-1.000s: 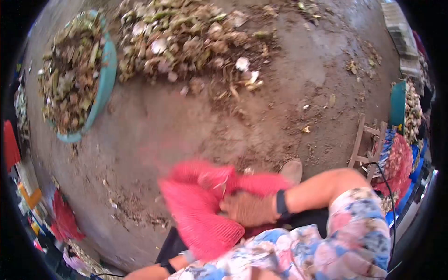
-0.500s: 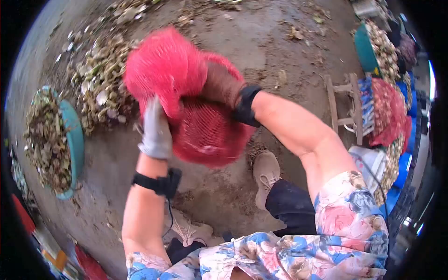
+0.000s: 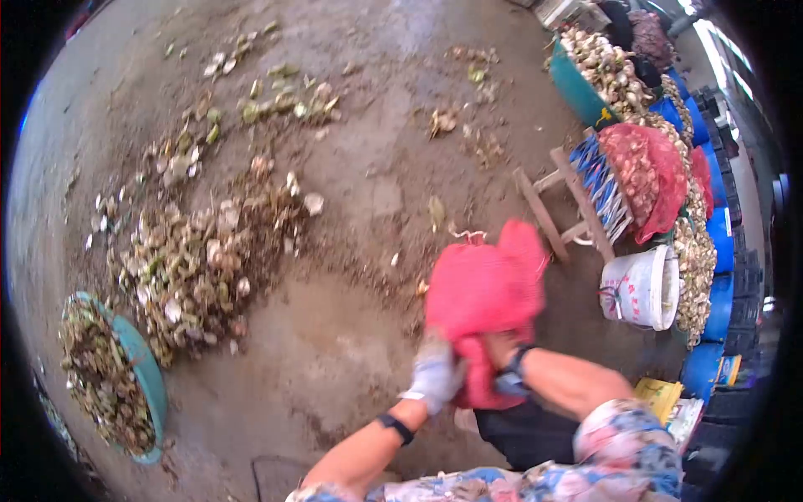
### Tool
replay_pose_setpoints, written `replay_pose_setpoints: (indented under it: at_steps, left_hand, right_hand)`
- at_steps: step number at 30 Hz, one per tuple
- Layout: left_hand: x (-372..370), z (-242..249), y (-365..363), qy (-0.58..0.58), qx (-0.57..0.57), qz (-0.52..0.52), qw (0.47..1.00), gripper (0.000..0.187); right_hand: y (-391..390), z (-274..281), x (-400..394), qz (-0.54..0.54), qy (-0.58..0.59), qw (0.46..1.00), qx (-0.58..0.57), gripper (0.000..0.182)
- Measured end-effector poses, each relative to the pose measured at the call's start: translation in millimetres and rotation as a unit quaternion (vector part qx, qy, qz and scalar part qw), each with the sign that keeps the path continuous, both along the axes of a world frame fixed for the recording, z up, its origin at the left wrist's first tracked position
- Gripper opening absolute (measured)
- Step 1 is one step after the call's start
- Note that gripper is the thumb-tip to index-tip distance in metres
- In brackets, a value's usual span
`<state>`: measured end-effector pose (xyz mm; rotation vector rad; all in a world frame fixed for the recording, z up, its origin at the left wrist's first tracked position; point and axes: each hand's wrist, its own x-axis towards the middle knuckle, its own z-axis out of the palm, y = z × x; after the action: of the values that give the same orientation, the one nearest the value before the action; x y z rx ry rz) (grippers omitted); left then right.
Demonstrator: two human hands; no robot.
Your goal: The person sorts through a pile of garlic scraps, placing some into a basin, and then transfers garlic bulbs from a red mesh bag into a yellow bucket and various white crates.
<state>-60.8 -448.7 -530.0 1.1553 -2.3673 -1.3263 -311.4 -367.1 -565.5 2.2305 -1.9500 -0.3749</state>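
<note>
A red mesh bag [image 3: 478, 289] hangs bunched up in front of me, blurred by motion, above the dirt floor. My left hand [image 3: 435, 374], in a pale grey glove, grips the near left edge of the bag. My right hand [image 3: 504, 347] is at the bag's near right side. Folds of mesh cover part of its fingers, which seem closed on the material. A loose end of the bag droops between the two wrists. What the bag holds, if anything, cannot be made out.
A scrap heap [image 3: 196, 268] lies on the left, beside a full teal basin [image 3: 146, 372]. To the right stand a wooden stool [image 3: 577, 201] with a woven seat, a filled red mesh sack [image 3: 657, 180], a white bucket [image 3: 640, 289] and a green tub [image 3: 577, 88] of pale lumps.
My view has swung, and the mesh bag now sits lower and further right in it. Both hands stay on the bag. The right hand, earlier deep in its folds, shows less wrapped.
</note>
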Motion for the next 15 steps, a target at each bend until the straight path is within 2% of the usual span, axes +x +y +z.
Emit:
replay_pose_setpoints:
  at_steps: [1, 2, 3, 4, 5, 6, 7, 8, 9, 10, 12, 13, 14, 15]
  left_hand:
    - [23, -9, -8, 0.042, 0.041, 0.064, 0.996, 0.065]
    - [52, -14, -26, 0.081, 0.087, 0.118, 0.986, 0.061]
    - [73, 0, -54, 0.022, 0.087, 0.111, 0.990, 0.055]
    - [92, -15, -74, 0.032, 0.028, 0.129, 0.991, 0.055]
    - [103, -2, -102, -0.049, 0.034, 0.143, 0.988, 0.057]
    - [113, 13, -130, -0.131, 0.036, 0.163, 0.977, 0.058]
    - [130, 9, -153, -0.147, -0.099, 0.228, 0.957, 0.059]
    - [146, 6, -171, -0.157, -0.233, 0.286, 0.916, 0.060]
    - [165, 13, -188, -0.149, -0.223, 0.327, 0.906, 0.060]
    - [179, 26, -199, -0.141, -0.208, 0.365, 0.896, 0.059]
    - [176, 64, -203, -0.130, -0.250, 0.381, 0.881, 0.057]
    - [154, 82, -203, -0.041, -0.196, 0.399, 0.895, 0.055]
    - [122, 118, -204, -0.034, -0.093, 0.359, 0.928, 0.053]
    - [111, 92, -213, 0.141, 0.019, 0.335, 0.932, 0.057]
  right_hand:
    - [-67, -16, 87, -0.101, -0.162, 0.982, -0.002, 0.037]
    - [-129, -17, 153, -0.199, -0.324, 0.925, -0.006, 0.036]
    - [-135, -1, 152, -0.289, -0.476, 0.831, -0.005, 0.035]
    - [-165, 25, 172, -0.311, -0.665, 0.678, -0.034, 0.035]
    - [-200, 39, 191, -0.173, -0.661, 0.726, -0.086, 0.043]
    - [-231, 26, 212, -0.182, -0.700, 0.686, -0.083, 0.042]
    - [-266, 39, 231, -0.226, -0.793, 0.566, -0.009, 0.036]
    - [-315, 5, 256, -0.138, -0.718, 0.682, -0.002, 0.034]
    - [-333, 29, 275, -0.153, -0.824, 0.544, 0.021, 0.036]
    - [-344, 52, 281, -0.147, -0.832, 0.535, 0.013, 0.036]
    - [-355, 90, 278, -0.061, -0.900, 0.424, 0.074, 0.041]
    - [-353, 90, 285, -0.064, -0.903, 0.418, 0.081, 0.041]
    - [-343, 95, 243, -0.097, -0.862, 0.495, 0.059, 0.040]
    - [-333, 108, 192, -0.119, -0.815, 0.566, 0.041, 0.040]
